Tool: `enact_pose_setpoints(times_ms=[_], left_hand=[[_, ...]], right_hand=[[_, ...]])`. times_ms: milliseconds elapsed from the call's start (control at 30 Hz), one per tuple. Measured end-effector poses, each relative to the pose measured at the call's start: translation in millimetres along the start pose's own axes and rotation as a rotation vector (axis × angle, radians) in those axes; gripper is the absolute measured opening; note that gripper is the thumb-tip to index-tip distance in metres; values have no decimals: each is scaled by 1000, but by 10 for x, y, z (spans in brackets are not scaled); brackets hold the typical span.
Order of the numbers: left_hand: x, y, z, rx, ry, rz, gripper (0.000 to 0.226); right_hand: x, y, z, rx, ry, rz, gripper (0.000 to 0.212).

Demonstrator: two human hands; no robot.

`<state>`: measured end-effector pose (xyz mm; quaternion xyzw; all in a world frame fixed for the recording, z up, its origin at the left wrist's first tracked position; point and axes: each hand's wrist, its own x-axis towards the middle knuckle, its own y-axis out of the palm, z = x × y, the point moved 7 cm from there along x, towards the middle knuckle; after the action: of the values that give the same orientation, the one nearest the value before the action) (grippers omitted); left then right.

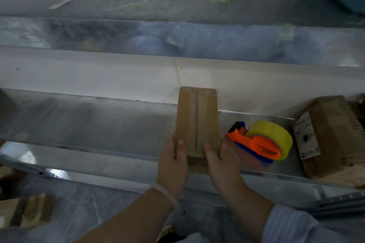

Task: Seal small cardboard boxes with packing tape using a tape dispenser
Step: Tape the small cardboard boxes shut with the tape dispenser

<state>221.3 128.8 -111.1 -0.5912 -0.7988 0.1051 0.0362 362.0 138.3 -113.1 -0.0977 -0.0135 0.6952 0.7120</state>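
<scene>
Left hand, right hand clamp box; fingers hidden underneath; tape dispenser base blurred.

On my shelf I count two cardboard boxes — held box, labelled box — one tape dispenser, one yellow tape roll.

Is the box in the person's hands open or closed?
Closed: the box has both flaps meeting along a middle seam. Whether it is sealed, I cannot tell.

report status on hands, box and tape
Left hand and right hand both grip the near end of the small box, thumbs on top. Tape dispenser lies just right of it, not held. Nothing between them.
</scene>
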Motion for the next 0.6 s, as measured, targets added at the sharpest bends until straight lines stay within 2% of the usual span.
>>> enact_pose_setpoints(times_ms=[200, 367, 433, 533, 600], left_hand=[[-24, -8, 25, -135, -77, -30, 36], [-53, 5, 39, -245, -179, 30, 41], [-89, 5, 110, -275, -234, 69, 42], [-190, 53, 152, -321, -284, 163, 47], [-222, 25, 175, -365, -319, 148, 53]], right_hand=[[21, -29, -78, -88, 44, 0, 37], [35, -34, -89, -42, 111, 56, 51], [41, -41, -66, -15, 112, 118, 47], [47, -187, -84, -31, 140, 128, 27], [34, -341, -134, -26, 173, 126, 31]])
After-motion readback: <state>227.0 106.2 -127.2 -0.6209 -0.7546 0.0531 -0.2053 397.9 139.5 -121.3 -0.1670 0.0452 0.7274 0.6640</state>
